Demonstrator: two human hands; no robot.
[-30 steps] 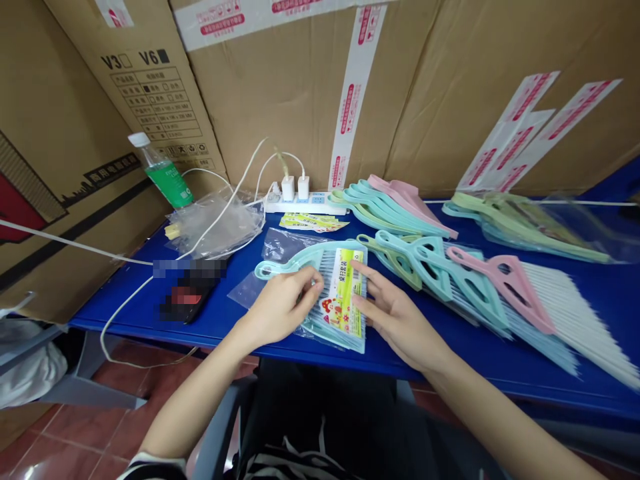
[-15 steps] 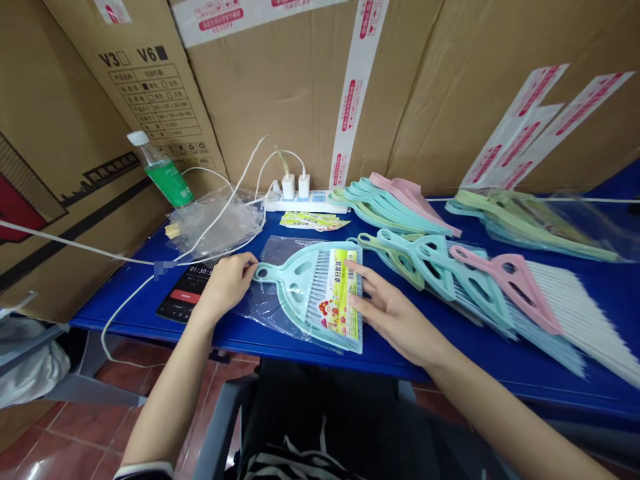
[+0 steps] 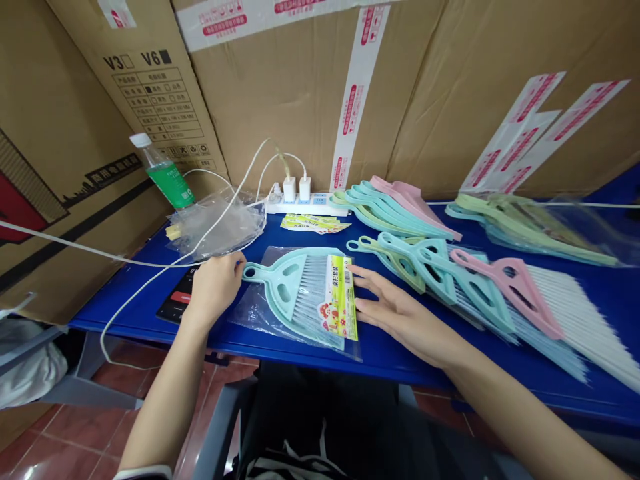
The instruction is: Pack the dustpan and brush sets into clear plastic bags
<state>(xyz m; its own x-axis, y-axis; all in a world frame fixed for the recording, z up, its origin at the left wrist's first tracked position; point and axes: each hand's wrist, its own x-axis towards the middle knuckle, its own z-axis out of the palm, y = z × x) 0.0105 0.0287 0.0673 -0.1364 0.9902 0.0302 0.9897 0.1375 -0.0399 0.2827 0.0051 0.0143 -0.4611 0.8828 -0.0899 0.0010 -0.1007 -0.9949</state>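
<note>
The light-blue dustpan-and-brush set (image 3: pixel 286 287) lies flat near the table's front edge, within or upon a clear plastic bag (image 3: pixel 249 312) (the film makes it hard to say which). The left hand (image 3: pixel 219 283) holds a narrow pinch on the ring at the handle's end, presumably because that slim part gives the surest hold. The right hand (image 3: pixel 395 310) has its fingers parted and loosely bent at the outer edge of the printed label (image 3: pixel 338 300), probably to steady that end; whether it pinches film cannot be told. Loose brushes (image 3: pixel 440 267) and stacked dustpans (image 3: pixel 400 207) lie to the right, apparently sorted for reach.

Surface: blue table (image 3: pixel 140 307), bearing a phone (image 3: pixel 175 300), power strip (image 3: pixel 320 205) and spare labels (image 3: pixel 313 223). Room: cardboard panels (image 3: pixel 290 87) behind, reddish tiled floor (image 3: pixel 75 433) below
</note>
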